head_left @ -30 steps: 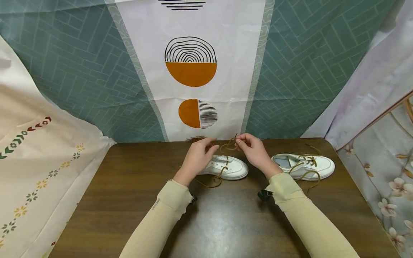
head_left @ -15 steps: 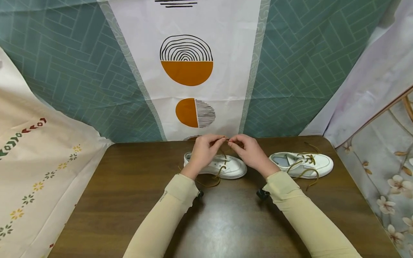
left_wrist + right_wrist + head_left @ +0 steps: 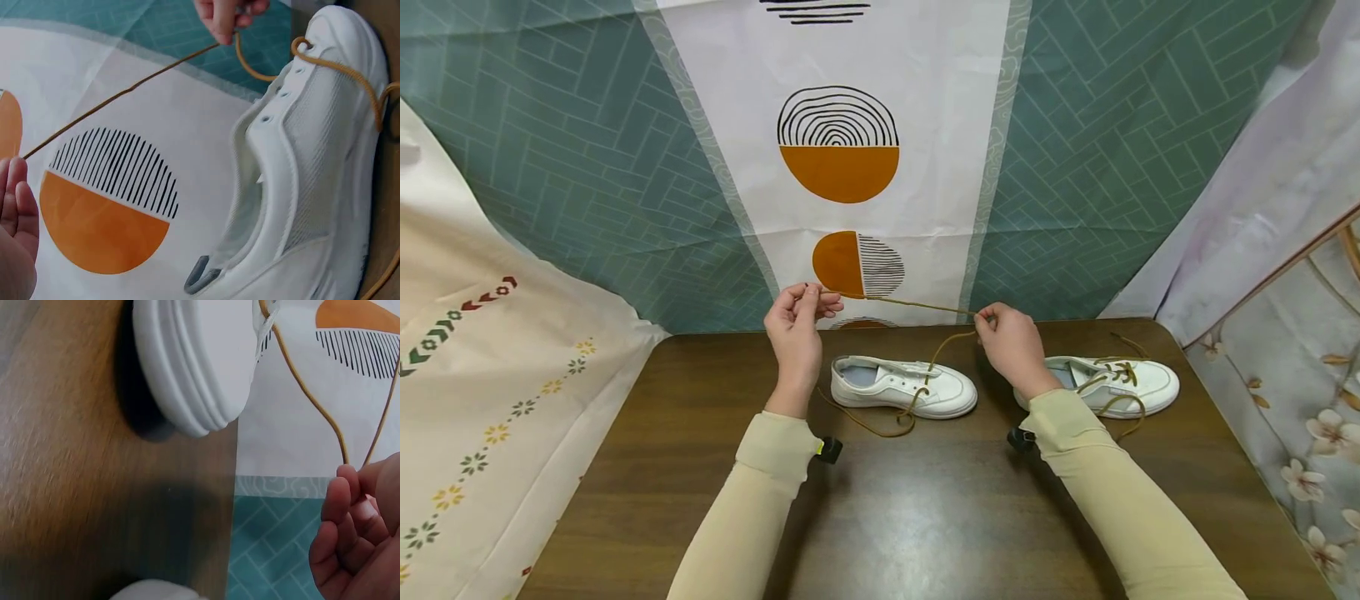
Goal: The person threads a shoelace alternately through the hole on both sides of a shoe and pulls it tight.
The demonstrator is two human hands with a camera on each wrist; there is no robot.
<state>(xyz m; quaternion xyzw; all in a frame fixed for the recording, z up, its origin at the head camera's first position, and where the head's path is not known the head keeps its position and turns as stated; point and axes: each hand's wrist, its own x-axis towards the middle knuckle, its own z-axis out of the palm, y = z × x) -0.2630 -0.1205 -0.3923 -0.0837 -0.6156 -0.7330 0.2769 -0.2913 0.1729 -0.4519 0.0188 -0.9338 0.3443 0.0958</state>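
Note:
A white sneaker (image 3: 946,395) lies on the table with its toe pointing right, a brown shoelace (image 3: 131,89) threaded through its front eyelets. Above and behind it, a stretch of that lace is drawn nearly straight between both hands. My left hand (image 3: 796,337) is raised at the left, thumb and index finger pinching the lace near its end. My right hand (image 3: 1011,348) pinches the lace farther along, between thumb and fingertips. From there the lace sags back down to the shoe. Several upper eyelets in the left wrist view hold no lace.
A second white sneaker (image 3: 1150,387) with brown laces stands to the right, partly behind the right wrist. The loose other lace end (image 3: 880,433) curls on the brown table (image 3: 700,467) in front of the first shoe. A patterned cloth (image 3: 1075,208) hangs behind the table.
The hands came together over the shoe at the lace, then moved apart. My left hand has gone left and up, drawing the lace out taut from the right hand.

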